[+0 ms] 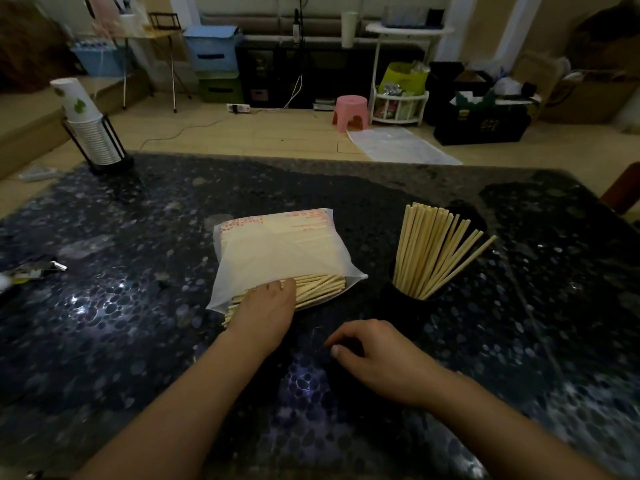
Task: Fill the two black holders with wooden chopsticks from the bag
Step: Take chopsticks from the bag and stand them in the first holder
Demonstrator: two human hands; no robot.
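Fingers hidden inside the mouth of the white translucent plastic bag [277, 258], so their grip cannot be told, the left hand [266, 311] is reaching among the pale wooden chopsticks [320, 287] lying there. The right hand [377, 358] is resting loosely curled and empty on the dark speckled stone table [138, 341], near the black cylindrical holder [401, 306], which is standing right of the bag with more chopsticks fanning upright.
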